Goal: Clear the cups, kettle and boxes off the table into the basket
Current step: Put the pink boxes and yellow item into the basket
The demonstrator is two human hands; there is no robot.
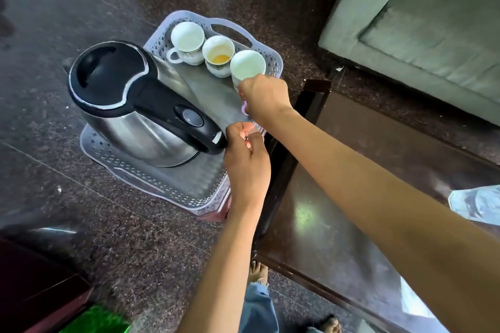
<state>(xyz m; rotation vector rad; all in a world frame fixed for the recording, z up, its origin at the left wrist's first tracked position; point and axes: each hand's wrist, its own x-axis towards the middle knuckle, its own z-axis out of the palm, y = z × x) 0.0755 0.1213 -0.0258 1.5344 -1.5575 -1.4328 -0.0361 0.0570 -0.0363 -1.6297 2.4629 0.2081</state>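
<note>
Three white ceramic cups (217,51) and a black-lidded steel kettle (127,127) stand in the pale perforated plastic basket (173,192). Right hand (263,96) grips the nearest cup (247,65). Left hand (247,159) is curled beside the kettle handle (173,108), grasp unclear.

A steel, black-lidded kettle (140,127) stands upright in the 8 o'clock end of the perforated basket (173,192), handle toward 4 o'clock. Three white cups (187,36) line its 1 o'clock end; the middle cup (218,50) holds orange dregs, and the right hand (263,97) grips the nearest cup (247,65).
</note>
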